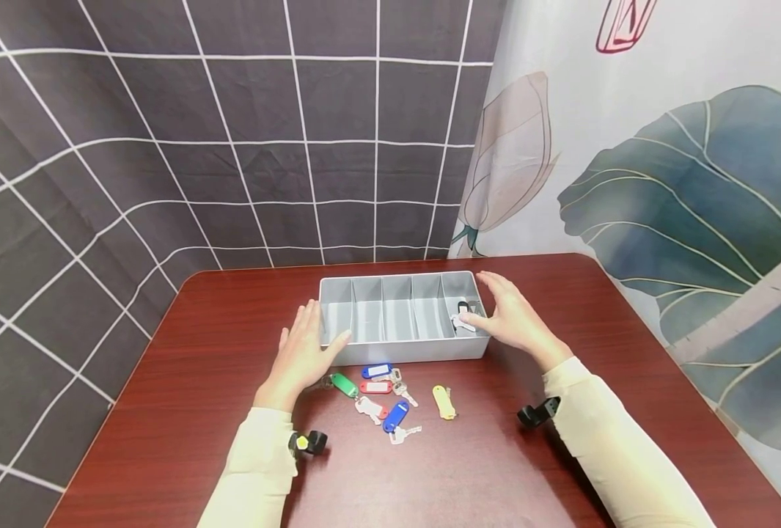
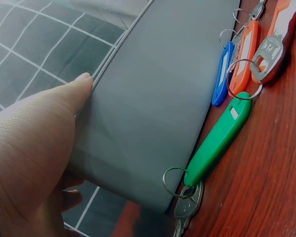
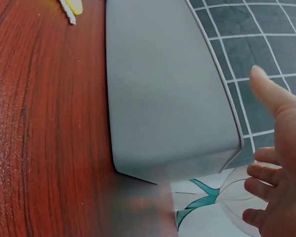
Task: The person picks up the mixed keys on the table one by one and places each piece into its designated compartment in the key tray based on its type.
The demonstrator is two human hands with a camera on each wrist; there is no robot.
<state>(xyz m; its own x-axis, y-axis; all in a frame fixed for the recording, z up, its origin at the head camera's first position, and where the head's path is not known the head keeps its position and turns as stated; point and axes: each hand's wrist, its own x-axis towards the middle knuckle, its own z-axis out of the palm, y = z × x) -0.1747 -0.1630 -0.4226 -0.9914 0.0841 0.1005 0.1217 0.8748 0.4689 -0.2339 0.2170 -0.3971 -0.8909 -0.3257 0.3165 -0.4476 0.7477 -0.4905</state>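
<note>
A grey tray [image 1: 403,353] with several compartments stands lengthwise across the table. At its left end is my left hand [image 1: 300,356], fingers extended along the end wall. In the left wrist view, the thumb of that left hand [image 2: 37,128] touches the tray's rim. My right hand [image 1: 515,315] is beside the right end, fingers spread and thumb toward the rightmost compartment. The right wrist view shows this right hand [image 3: 286,163] apart from the tray wall [image 3: 163,89], holding nothing. A black key tag [image 1: 463,307] and keys lie in the rightmost compartment.
In front of the tray lie tagged keys: a green tag [image 1: 345,385], a red tag [image 1: 376,387], blue tags [image 1: 396,416], another red-tagged key and a yellow tag [image 1: 443,402]. The dark red table [image 1: 232,308] meets a gridded curtain [image 1: 337,176] behind.
</note>
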